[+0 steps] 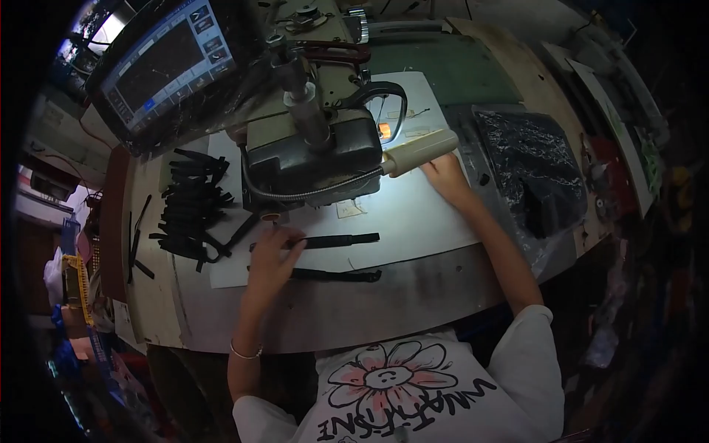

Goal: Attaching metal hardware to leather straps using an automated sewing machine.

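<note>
My left hand (275,251) lies at the left end of a black fabric strap (341,241), its bent fingers and thumb closed on it. The strap stretches to the right across a white sheet (413,229). Nearer to me, a second black strap (336,275) lies roughly parallel to the first. My right hand (447,177) rests on the white sheet beside a cream-coloured lamp head (425,153). That lamp covers its fingertips, so what they do is hidden.
A sewing machine head (317,159) overhangs the sheet, with a lit screen (162,59) at upper left. Several bundled black straps (193,207) are piled left. Dark pieces in clear plastic (535,173) lie right. The metal table edge (354,325) runs in front of me.
</note>
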`<action>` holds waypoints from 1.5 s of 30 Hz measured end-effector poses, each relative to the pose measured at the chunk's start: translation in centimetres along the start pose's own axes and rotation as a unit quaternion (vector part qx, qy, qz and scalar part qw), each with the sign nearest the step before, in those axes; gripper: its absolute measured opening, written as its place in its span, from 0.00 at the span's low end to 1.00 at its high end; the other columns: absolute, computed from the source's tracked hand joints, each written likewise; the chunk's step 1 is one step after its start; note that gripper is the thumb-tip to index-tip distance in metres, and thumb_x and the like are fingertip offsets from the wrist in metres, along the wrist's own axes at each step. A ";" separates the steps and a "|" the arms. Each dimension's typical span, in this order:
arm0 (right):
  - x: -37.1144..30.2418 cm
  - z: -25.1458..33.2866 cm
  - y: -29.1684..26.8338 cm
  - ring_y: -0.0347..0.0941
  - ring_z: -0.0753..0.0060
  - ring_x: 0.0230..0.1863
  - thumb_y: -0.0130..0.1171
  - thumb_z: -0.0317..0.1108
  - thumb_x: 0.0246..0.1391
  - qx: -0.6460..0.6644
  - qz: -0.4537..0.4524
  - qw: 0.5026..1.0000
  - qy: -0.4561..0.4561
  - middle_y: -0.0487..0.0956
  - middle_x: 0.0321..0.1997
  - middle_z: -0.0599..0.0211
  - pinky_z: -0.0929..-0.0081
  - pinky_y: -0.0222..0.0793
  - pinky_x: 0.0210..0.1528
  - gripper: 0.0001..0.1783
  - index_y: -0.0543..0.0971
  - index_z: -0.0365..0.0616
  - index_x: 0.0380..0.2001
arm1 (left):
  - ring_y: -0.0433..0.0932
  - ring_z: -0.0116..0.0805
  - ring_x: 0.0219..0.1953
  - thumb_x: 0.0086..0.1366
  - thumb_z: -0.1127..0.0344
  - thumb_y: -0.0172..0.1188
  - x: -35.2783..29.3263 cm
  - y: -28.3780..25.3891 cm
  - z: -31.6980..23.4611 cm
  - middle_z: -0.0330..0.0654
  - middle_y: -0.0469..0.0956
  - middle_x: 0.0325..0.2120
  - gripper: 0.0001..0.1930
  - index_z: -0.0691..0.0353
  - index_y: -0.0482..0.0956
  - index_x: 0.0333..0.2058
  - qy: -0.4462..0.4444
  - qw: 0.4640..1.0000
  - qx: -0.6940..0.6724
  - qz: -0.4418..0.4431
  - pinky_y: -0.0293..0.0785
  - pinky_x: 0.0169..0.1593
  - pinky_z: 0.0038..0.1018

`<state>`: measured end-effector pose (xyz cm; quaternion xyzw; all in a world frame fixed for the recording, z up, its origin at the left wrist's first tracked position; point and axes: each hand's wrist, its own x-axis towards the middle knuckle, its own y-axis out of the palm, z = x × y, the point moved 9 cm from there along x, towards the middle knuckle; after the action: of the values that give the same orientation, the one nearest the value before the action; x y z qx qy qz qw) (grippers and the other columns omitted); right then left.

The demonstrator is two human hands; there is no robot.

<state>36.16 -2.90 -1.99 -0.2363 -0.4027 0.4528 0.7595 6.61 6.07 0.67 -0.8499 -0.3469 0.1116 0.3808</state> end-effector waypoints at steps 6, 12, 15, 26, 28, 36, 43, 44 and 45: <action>-2.2 3.5 3.5 0.69 0.84 0.30 0.55 0.32 0.54 0.440 0.138 0.870 0.173 0.77 0.30 0.71 0.85 0.65 0.33 0.10 0.79 0.35 0.31 | 0.68 0.18 0.24 0.58 0.68 0.59 2.2 7.0 -2.9 0.33 0.73 0.25 0.07 0.62 0.76 0.34 -0.039 0.982 -0.163 0.090 0.65 0.29 0.15; -3.3 7.5 4.8 0.70 0.86 0.30 0.59 0.26 0.50 0.566 0.148 0.793 0.167 0.74 0.28 0.72 0.88 0.67 0.36 0.08 0.74 0.37 0.34 | 0.66 0.14 0.22 0.58 0.64 0.61 3.8 9.3 -4.7 0.31 0.75 0.22 0.09 0.64 0.77 0.32 -0.050 0.926 -0.353 0.122 0.64 0.27 0.13; -3.2 7.6 5.2 0.70 0.86 0.30 0.59 0.27 0.51 0.598 0.124 0.769 0.189 0.75 0.29 0.73 0.88 0.67 0.35 0.07 0.74 0.38 0.33 | 0.69 0.15 0.24 0.59 0.65 0.60 3.5 9.5 -4.2 0.32 0.76 0.23 0.09 0.65 0.77 0.31 -0.084 0.914 -0.356 0.173 0.65 0.29 0.14; -5.4 8.3 6.2 0.71 0.84 0.30 0.57 0.30 0.53 0.522 0.175 0.808 0.208 0.76 0.29 0.69 0.85 0.68 0.34 0.07 0.75 0.36 0.32 | 0.68 0.15 0.23 0.60 0.66 0.58 3.0 9.5 -3.0 0.33 0.75 0.22 0.07 0.64 0.75 0.29 -0.073 0.911 -0.374 0.159 0.64 0.27 0.12; -5.7 8.0 7.0 0.72 0.82 0.29 0.57 0.31 0.53 0.553 0.223 0.766 0.240 0.76 0.28 0.69 0.84 0.69 0.33 0.09 0.76 0.35 0.32 | 0.69 0.15 0.24 0.60 0.66 0.58 3.3 9.6 -3.1 0.33 0.75 0.23 0.07 0.65 0.75 0.28 -0.061 0.910 -0.377 0.163 0.65 0.29 0.12; -5.8 7.5 7.0 0.73 0.80 0.27 0.55 0.32 0.55 0.570 0.197 0.761 0.240 0.77 0.27 0.68 0.84 0.70 0.32 0.10 0.76 0.35 0.32 | 0.68 0.17 0.22 0.58 0.65 0.60 3.6 9.4 -3.1 0.34 0.74 0.20 0.08 0.64 0.76 0.27 -0.078 0.948 -0.274 0.144 0.65 0.29 0.18; -6.7 5.3 4.9 0.73 0.83 0.25 0.55 0.30 0.55 0.490 0.169 0.803 0.295 0.77 0.27 0.68 0.86 0.68 0.25 0.08 0.75 0.35 0.32 | 0.70 0.39 0.39 0.51 0.62 0.64 3.1 7.6 -5.5 0.39 0.74 0.34 0.12 0.60 0.74 0.30 0.144 0.988 0.053 -0.007 0.65 0.42 0.32; -6.9 5.0 4.9 0.73 0.83 0.25 0.55 0.30 0.54 0.468 0.175 0.808 0.312 0.78 0.27 0.67 0.86 0.68 0.25 0.08 0.75 0.35 0.32 | 0.71 0.39 0.37 0.51 0.62 0.64 3.2 7.9 -5.3 0.40 0.74 0.32 0.11 0.60 0.73 0.29 0.141 0.989 0.052 0.003 0.65 0.42 0.32; -7.2 5.1 5.0 0.73 0.83 0.25 0.55 0.30 0.54 0.468 0.175 0.808 0.314 0.78 0.27 0.67 0.86 0.68 0.25 0.08 0.75 0.35 0.32 | 0.72 0.39 0.36 0.51 0.63 0.64 3.2 8.2 -5.2 0.41 0.75 0.30 0.11 0.61 0.73 0.28 0.139 0.989 0.052 0.014 0.66 0.42 0.31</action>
<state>27.54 -6.85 -5.53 -0.0480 0.1659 0.6126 0.7713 15.44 1.46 -1.49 -0.8410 -0.2724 0.0153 0.4672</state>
